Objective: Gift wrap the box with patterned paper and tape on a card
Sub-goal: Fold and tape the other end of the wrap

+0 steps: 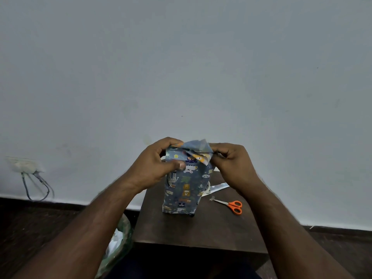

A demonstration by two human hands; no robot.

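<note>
Your left hand (161, 162) grips the top left corner of the box (184, 186), fingers curled over the upper edge and the thumb pressed flat against the near face, while your right hand (231, 164) pinches the loose fold of patterned paper (198, 149) at the top right corner, fingers bunched tight on the flap. The box stands upright on its short end on the dark wooden table (201, 228), near the table's far side, already covered in the blue-grey paper printed with small animals and stars; at the top the paper is still open, with 1 flap sticking up between your 2 hands and its pale underside showing. Just right of the box, on the table, lies a pair of orange-handled scissors (231, 205), blades pointing toward the box, and a small scrap (211, 198) sits by the blade tips. Behind the box on the right a strip of pale offcut paper (218, 187) lies flat; something round and whitish peeks out beside it, too hidden to name. Left of the table, low down, a crumpled green-and-white bag (118, 246) rests on the floor. A wall socket (24, 164) with dangling cables sits on the pale wall at far left.
</note>
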